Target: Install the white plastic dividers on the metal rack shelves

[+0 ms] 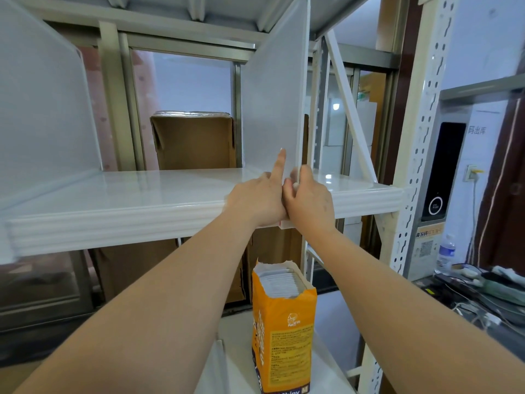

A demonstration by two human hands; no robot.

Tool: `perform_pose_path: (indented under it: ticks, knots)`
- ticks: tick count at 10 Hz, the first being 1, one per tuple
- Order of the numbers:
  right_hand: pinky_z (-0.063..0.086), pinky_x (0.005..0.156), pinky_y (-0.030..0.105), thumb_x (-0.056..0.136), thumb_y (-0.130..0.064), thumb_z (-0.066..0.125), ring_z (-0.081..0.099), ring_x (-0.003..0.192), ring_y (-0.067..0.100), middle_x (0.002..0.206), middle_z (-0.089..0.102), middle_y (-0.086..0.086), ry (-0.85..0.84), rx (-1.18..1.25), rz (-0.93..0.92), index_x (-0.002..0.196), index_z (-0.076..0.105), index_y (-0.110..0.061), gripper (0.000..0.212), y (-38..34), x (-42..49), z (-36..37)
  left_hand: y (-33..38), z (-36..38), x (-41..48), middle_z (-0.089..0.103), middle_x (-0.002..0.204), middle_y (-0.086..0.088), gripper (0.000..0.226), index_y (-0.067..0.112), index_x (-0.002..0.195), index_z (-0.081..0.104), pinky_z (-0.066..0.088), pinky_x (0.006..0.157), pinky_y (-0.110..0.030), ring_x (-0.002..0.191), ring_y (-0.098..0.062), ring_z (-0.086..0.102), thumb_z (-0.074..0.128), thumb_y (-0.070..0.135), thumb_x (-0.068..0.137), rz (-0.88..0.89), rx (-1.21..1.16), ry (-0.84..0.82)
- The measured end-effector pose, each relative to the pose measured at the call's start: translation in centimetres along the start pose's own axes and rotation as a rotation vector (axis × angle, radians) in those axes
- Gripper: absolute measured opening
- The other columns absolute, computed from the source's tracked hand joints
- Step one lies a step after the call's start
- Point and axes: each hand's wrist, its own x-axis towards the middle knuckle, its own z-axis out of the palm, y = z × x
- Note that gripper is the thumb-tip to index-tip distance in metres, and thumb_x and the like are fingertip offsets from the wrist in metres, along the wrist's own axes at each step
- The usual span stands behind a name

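Observation:
A tall translucent white divider (274,95) stands upright on the white metal shelf (142,194), right of centre. Both my hands grip its lower front edge at the shelf's lip. My left hand (257,199) presses against its left face with the index finger pointing up along the panel. On the right side, my right hand (308,197) wraps its fingers around the front edge. A second white divider (42,109) stands upright at the far left of the same shelf.
An orange opened bag (284,319) stands on the lower shelf below my hands. Cardboard boxes (196,140) sit behind the rack. The perforated white upright (417,155) rises at right, with a water bottle (446,251) and cables beyond it.

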Motion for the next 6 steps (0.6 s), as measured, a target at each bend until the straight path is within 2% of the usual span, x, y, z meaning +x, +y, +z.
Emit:
perform_pose_path:
  ticks: [1, 2, 3, 4, 5, 6]
  knots:
    - [0.033, 0.051, 0.016, 0.097, -0.033, 0.041, 0.053, 0.064, 0.013, 0.075, 0.053, 0.001, 0.048, 0.056, 0.011, 0.105, 0.047, -0.013, 0.022, 0.1, -0.5, 0.4, 0.1, -0.1, -0.4, 0.046, 0.137, -0.006, 0.101, 0.031, 0.144, -0.024, 0.046, 0.061, -0.031, 0.074, -0.017, 0.056, 0.059, 0.031, 0.086, 0.048, 0.011, 0.040]
    - [0.040, 0.061, 0.021, 0.097, -0.033, 0.043, 0.057, 0.069, 0.014, 0.079, 0.055, 0.001, 0.060, 0.099, 0.035, 0.106, 0.049, -0.012, 0.024, -0.1, -0.7, 0.3, 0.2, -0.1, -0.6, 0.045, 0.139, -0.005, 0.102, 0.031, 0.145, -0.023, 0.045, 0.062, -0.031, 0.082, -0.019, 0.061, 0.060, 0.029, 0.086, 0.057, 0.026, 0.048]
    - [0.047, 0.066, 0.025, 0.096, -0.034, 0.044, 0.059, 0.073, 0.015, 0.083, 0.058, 0.003, 0.066, 0.104, 0.060, 0.107, 0.048, -0.014, 0.023, -0.2, -0.7, 0.2, 0.2, 0.1, -0.7, 0.049, 0.134, -0.005, 0.102, 0.031, 0.146, -0.020, 0.046, 0.063, -0.031, 0.085, -0.020, 0.063, 0.062, 0.030, 0.085, 0.065, 0.052, 0.071]
    - [0.053, 0.073, 0.029, 0.096, -0.035, 0.045, 0.062, 0.076, 0.017, 0.088, 0.062, 0.006, 0.069, 0.106, 0.083, 0.108, 0.048, -0.014, 0.024, -0.7, -0.9, -0.1, 0.1, 0.1, -0.8, 0.055, 0.126, -0.006, 0.099, 0.029, 0.147, -0.017, 0.046, 0.061, -0.032, 0.077, -0.018, 0.060, 0.061, 0.029, 0.086, 0.059, 0.059, 0.103]
    - [0.054, 0.083, 0.035, 0.094, -0.037, 0.048, 0.063, 0.087, 0.019, 0.099, 0.063, 0.007, 0.100, 0.129, 0.136, 0.114, 0.049, -0.014, 0.030, -1.1, -1.5, -0.1, -0.1, 0.6, -0.7, 0.055, 0.127, -0.005, 0.097, 0.027, 0.149, -0.012, 0.048, 0.064, -0.032, 0.078, -0.017, 0.060, 0.060, 0.026, 0.085, 0.096, 0.030, 0.147]
    - [0.051, 0.088, 0.033, 0.094, -0.037, 0.048, 0.058, 0.100, 0.016, 0.111, 0.058, 0.004, 0.155, 0.209, 0.212, 0.118, 0.048, -0.017, 0.032, -1.6, -2.7, -0.4, -0.2, -0.9, -0.9, 0.043, 0.143, -0.002, 0.089, 0.029, 0.149, 0.000, 0.048, 0.084, -0.034, 0.111, -0.020, 0.058, 0.061, 0.025, 0.085, 0.123, -0.243, 0.046]
